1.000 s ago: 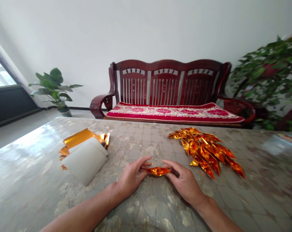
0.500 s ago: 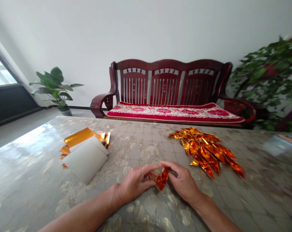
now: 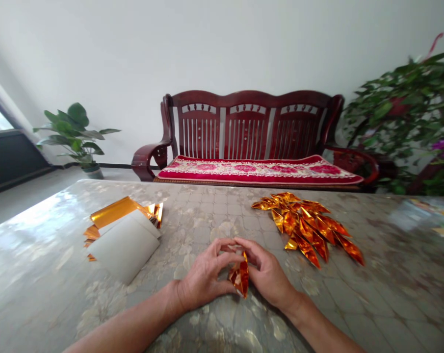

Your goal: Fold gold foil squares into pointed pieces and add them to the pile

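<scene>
Between my two hands is a folded gold foil paper ingot, boat-shaped with a pointed lower end. My left hand grips it from the left, thumb low and fingers curled over the top. From the right, my right hand closes on its other side, and the fingertips of both hands meet above it. Part of the ingot is hidden behind my fingers. Farther off to the right lies a pile of finished-looking foil ingots. To the left is a fanned stack of foil paper sheets, some white side up.
The table has a patterned, glossy cover. At its right end lies a clear plastic bag. Behind the table stands a wooden bench with a red patterned cushion; potted plants flank it.
The ingot has turned more upright, its point now facing down toward me. My fingers have shifted around it, and the whole view has moved slightly to the right.
</scene>
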The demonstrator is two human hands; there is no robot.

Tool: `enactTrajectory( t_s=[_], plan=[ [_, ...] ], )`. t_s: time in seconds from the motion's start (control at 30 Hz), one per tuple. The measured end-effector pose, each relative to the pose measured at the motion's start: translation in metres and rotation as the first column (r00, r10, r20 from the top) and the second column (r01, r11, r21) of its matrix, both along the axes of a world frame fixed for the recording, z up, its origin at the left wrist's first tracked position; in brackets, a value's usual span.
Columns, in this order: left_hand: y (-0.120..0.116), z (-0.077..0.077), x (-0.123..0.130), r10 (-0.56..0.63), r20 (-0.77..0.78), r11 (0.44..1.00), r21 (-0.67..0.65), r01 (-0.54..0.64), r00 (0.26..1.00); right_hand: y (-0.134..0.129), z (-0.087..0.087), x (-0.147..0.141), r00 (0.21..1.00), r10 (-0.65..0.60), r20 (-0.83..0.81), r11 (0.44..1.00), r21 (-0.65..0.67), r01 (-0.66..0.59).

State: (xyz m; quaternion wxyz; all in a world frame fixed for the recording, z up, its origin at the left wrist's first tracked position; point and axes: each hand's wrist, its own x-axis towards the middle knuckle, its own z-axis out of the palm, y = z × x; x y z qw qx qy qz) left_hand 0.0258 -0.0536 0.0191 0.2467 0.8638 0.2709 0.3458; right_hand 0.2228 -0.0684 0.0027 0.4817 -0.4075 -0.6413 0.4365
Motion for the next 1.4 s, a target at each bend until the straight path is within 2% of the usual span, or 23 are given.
enactTrajectory(
  t_s=[0.27, 0.53, 0.7, 0.83, 0.93, 1.0, 1.1, 1.23, 1.4],
  plan=[
    [0.001, -0.003, 0.001, -0.049, -0.016, 0.999, 0.010, 0.049, 0.999, -0.003, 0.004, -0.008, 0.989, 0.037, -0.144, 0.996, -0.079, -0.049],
    [0.003, -0.006, -0.001, -0.050, 0.033, 0.998, -0.042, 0.052, 0.998, -0.006, 0.008, -0.008, 0.994, 0.027, -0.109, 0.998, -0.051, -0.032],
    [0.005, -0.010, -0.001, 0.016, 0.074, 1.000, -0.026, -0.014, 0.997, -0.004, 0.002, -0.005, 0.996, -0.024, -0.085, 1.000, -0.019, 0.023],
    [0.005, -0.008, -0.003, 0.079, 0.053, 0.997, -0.001, -0.079, 0.995, -0.003, -0.002, 0.002, 0.996, -0.087, -0.010, 0.996, 0.036, 0.087],
    [0.003, -0.003, -0.005, 0.133, -0.035, 0.988, 0.085, -0.130, 0.990, -0.009, 0.006, 0.005, 0.962, -0.204, 0.180, 0.966, 0.197, 0.168],
    [0.002, -0.001, -0.005, 0.177, -0.093, 0.972, 0.172, -0.159, 0.980, -0.017, 0.015, 0.003, 0.920, -0.245, 0.306, 0.939, 0.311, 0.147],
    [0.000, -0.002, -0.003, 0.246, -0.172, 0.942, 0.273, -0.194, 0.954, -0.027, 0.027, -0.006, 0.900, -0.193, 0.391, 0.924, 0.382, 0.033],
    [-0.003, -0.005, 0.002, 0.316, -0.253, 0.919, 0.323, -0.228, 0.915, -0.034, 0.030, -0.020, 0.909, -0.105, 0.404, 0.925, 0.375, -0.060],
    [-0.007, -0.003, 0.006, 0.270, -0.244, 0.951, 0.220, -0.218, 0.931, -0.033, 0.026, -0.024, 0.914, -0.166, 0.370, 0.946, 0.322, 0.041]
  ],
)
